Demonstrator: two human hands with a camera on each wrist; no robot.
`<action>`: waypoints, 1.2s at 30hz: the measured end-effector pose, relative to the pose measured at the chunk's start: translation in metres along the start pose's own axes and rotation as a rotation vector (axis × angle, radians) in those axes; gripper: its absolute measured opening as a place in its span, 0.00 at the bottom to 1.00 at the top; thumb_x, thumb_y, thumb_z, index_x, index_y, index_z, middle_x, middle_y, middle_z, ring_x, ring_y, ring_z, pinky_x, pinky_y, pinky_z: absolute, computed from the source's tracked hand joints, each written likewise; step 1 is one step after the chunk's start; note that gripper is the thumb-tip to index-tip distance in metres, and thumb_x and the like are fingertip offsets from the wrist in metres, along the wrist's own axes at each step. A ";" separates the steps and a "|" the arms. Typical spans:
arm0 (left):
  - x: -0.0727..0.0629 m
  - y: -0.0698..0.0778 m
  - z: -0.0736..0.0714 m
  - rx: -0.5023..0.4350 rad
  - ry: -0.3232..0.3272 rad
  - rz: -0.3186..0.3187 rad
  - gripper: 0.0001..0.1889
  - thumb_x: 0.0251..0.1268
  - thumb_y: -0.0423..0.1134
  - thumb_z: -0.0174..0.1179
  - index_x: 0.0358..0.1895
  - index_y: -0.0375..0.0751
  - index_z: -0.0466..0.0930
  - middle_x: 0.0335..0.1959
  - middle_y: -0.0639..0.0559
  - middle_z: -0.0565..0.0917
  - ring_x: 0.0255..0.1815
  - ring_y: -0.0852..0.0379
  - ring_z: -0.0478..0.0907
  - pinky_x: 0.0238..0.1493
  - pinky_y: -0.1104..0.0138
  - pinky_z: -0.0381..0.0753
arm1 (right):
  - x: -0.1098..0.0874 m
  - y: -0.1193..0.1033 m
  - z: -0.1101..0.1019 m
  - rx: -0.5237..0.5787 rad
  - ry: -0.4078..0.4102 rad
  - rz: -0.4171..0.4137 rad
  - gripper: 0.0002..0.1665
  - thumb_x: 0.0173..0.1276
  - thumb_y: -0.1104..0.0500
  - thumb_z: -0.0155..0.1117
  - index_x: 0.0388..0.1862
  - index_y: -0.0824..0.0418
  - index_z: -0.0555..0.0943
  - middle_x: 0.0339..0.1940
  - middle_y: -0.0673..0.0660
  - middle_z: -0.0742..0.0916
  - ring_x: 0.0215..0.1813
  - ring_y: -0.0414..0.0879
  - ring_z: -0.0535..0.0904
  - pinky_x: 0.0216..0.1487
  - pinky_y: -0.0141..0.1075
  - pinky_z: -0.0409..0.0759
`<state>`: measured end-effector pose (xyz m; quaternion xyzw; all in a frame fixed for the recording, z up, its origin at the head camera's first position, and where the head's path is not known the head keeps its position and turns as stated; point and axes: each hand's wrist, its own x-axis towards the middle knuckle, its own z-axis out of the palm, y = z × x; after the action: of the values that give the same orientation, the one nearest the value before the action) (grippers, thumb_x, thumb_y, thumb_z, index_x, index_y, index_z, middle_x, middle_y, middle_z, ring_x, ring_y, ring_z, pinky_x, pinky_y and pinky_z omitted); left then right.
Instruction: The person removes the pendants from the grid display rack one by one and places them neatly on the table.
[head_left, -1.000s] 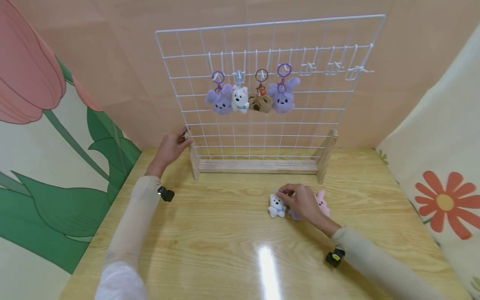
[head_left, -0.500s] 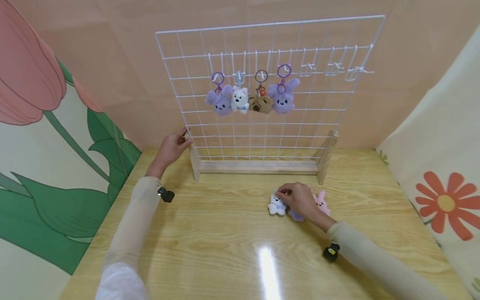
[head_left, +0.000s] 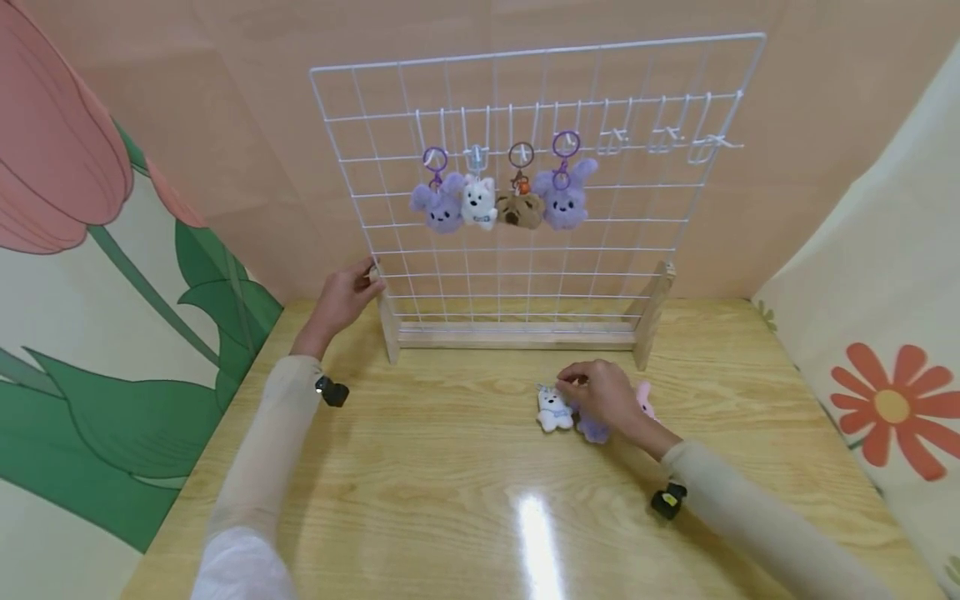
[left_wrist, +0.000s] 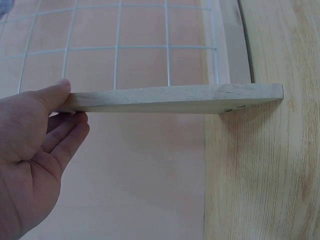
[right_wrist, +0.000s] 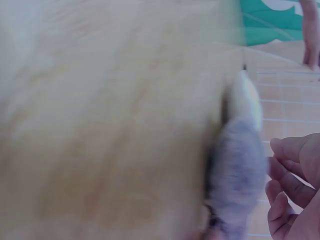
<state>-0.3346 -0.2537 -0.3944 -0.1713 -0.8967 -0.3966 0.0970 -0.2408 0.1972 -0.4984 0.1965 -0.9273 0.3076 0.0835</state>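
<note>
My left hand [head_left: 345, 296] pinches the top of the left wooden leg [left_wrist: 170, 97] of a white wire grid rack [head_left: 525, 271], thumb on one side and fingers on the other. My right hand [head_left: 603, 396] hovers over the plush keychains on the table, fingers loosely bent, with nothing seen between thumb and fingertips [right_wrist: 277, 145]. Just left of its fingertips lies a white dog plush keychain [head_left: 555, 412]. Under the hand is a purple plush keychain [head_left: 594, 427], partly hidden; it blurs in the right wrist view. A pink plush keychain [head_left: 647, 400] shows behind the hand.
On the rack's hooks hang a purple plush [head_left: 442, 208], a white dog plush [head_left: 478, 202], a brown plush [head_left: 520, 211] and a larger purple plush [head_left: 565, 202]. Bare hooks [head_left: 663, 137] sit to their right. A painted cloth [head_left: 892, 400] borders the wooden table [head_left: 420, 500].
My right hand has lifted slightly off the white dog keychain, whose top now shows more, and more of the purple plush is exposed. My left hand stays on the wooden leg.
</note>
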 end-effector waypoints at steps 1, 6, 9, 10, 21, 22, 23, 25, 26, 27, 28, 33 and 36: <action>0.000 0.000 0.000 -0.003 -0.001 0.001 0.29 0.77 0.37 0.60 0.75 0.28 0.65 0.70 0.30 0.73 0.64 0.33 0.78 0.62 0.49 0.82 | 0.000 -0.001 -0.004 0.002 0.006 -0.004 0.07 0.67 0.57 0.74 0.40 0.59 0.92 0.33 0.50 0.92 0.34 0.43 0.85 0.33 0.38 0.84; 0.000 -0.001 0.000 0.000 -0.004 -0.002 0.30 0.77 0.37 0.59 0.75 0.28 0.64 0.69 0.29 0.73 0.64 0.33 0.78 0.62 0.49 0.82 | 0.003 -0.014 -0.024 0.019 0.033 -0.048 0.09 0.69 0.56 0.73 0.42 0.61 0.91 0.37 0.53 0.92 0.37 0.48 0.86 0.28 0.34 0.81; -0.001 -0.001 0.000 -0.010 -0.002 0.001 0.29 0.77 0.37 0.59 0.75 0.28 0.64 0.68 0.28 0.74 0.64 0.32 0.78 0.63 0.48 0.82 | 0.005 -0.024 -0.037 0.021 0.064 -0.094 0.10 0.69 0.56 0.73 0.43 0.61 0.91 0.38 0.55 0.92 0.37 0.49 0.87 0.20 0.31 0.76; -0.001 -0.001 0.001 -0.014 -0.001 0.001 0.29 0.77 0.37 0.59 0.75 0.28 0.64 0.68 0.28 0.74 0.64 0.32 0.78 0.63 0.48 0.82 | 0.007 -0.027 -0.041 0.019 0.080 -0.117 0.10 0.69 0.56 0.73 0.43 0.61 0.91 0.38 0.56 0.92 0.36 0.49 0.87 0.19 0.32 0.75; 0.000 -0.001 0.000 -0.018 -0.009 -0.010 0.31 0.77 0.37 0.59 0.75 0.26 0.62 0.70 0.28 0.72 0.65 0.32 0.77 0.63 0.48 0.82 | 0.025 -0.064 -0.086 0.007 0.221 -0.224 0.11 0.68 0.56 0.74 0.43 0.63 0.91 0.36 0.58 0.92 0.25 0.44 0.86 0.25 0.33 0.85; 0.000 -0.001 0.000 -0.016 -0.008 -0.009 0.31 0.77 0.37 0.59 0.75 0.26 0.62 0.69 0.28 0.72 0.65 0.32 0.77 0.63 0.49 0.82 | 0.026 -0.067 -0.089 0.007 0.235 -0.228 0.11 0.68 0.56 0.74 0.43 0.62 0.91 0.36 0.58 0.92 0.26 0.44 0.86 0.26 0.34 0.85; 0.001 -0.001 0.000 -0.016 -0.008 -0.007 0.30 0.78 0.37 0.59 0.75 0.26 0.62 0.69 0.28 0.72 0.65 0.32 0.77 0.63 0.48 0.82 | 0.027 -0.070 -0.092 0.009 0.250 -0.233 0.11 0.68 0.56 0.75 0.43 0.62 0.91 0.36 0.58 0.92 0.27 0.44 0.86 0.27 0.35 0.86; 0.001 -0.001 0.000 -0.014 -0.001 -0.004 0.30 0.77 0.37 0.59 0.75 0.26 0.63 0.69 0.28 0.73 0.64 0.33 0.78 0.62 0.48 0.82 | 0.029 -0.076 -0.098 0.016 0.279 -0.246 0.11 0.68 0.57 0.75 0.44 0.63 0.90 0.36 0.58 0.92 0.29 0.46 0.87 0.28 0.39 0.88; 0.001 -0.001 0.000 -0.013 0.002 -0.002 0.30 0.77 0.37 0.60 0.75 0.26 0.63 0.68 0.28 0.74 0.64 0.33 0.78 0.62 0.49 0.82 | 0.030 -0.079 -0.101 0.024 0.291 -0.250 0.11 0.67 0.57 0.75 0.45 0.63 0.90 0.37 0.58 0.92 0.31 0.47 0.88 0.30 0.40 0.88; 0.001 -0.001 0.000 -0.004 0.006 0.003 0.30 0.77 0.37 0.60 0.74 0.26 0.64 0.67 0.28 0.74 0.63 0.33 0.79 0.62 0.49 0.82 | 0.032 -0.081 -0.104 0.030 0.305 -0.256 0.11 0.68 0.58 0.75 0.46 0.62 0.90 0.37 0.58 0.92 0.34 0.48 0.88 0.31 0.42 0.89; 0.001 -0.001 0.000 0.001 0.011 0.009 0.29 0.76 0.36 0.60 0.74 0.26 0.65 0.66 0.28 0.75 0.63 0.33 0.79 0.61 0.49 0.83 | 0.033 -0.083 -0.107 0.036 0.319 -0.263 0.11 0.68 0.59 0.75 0.46 0.62 0.90 0.38 0.59 0.92 0.35 0.49 0.88 0.32 0.43 0.89; 0.002 -0.002 0.001 0.030 0.029 0.036 0.28 0.75 0.36 0.61 0.72 0.26 0.68 0.63 0.28 0.78 0.59 0.33 0.81 0.59 0.49 0.85 | 0.041 -0.091 -0.119 0.057 0.398 -0.285 0.11 0.67 0.60 0.75 0.47 0.63 0.90 0.41 0.60 0.92 0.39 0.51 0.88 0.33 0.43 0.90; 0.002 -0.003 0.001 0.023 0.026 0.028 0.28 0.76 0.37 0.61 0.73 0.27 0.68 0.64 0.28 0.77 0.60 0.33 0.81 0.60 0.49 0.84 | 0.046 -0.095 -0.127 0.073 0.426 -0.267 0.12 0.67 0.60 0.75 0.47 0.63 0.90 0.43 0.60 0.92 0.40 0.51 0.88 0.35 0.31 0.88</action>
<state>-0.3380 -0.2538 -0.3964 -0.1776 -0.8973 -0.3871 0.1159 -0.2390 0.1896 -0.3337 0.2510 -0.8428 0.3614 0.3100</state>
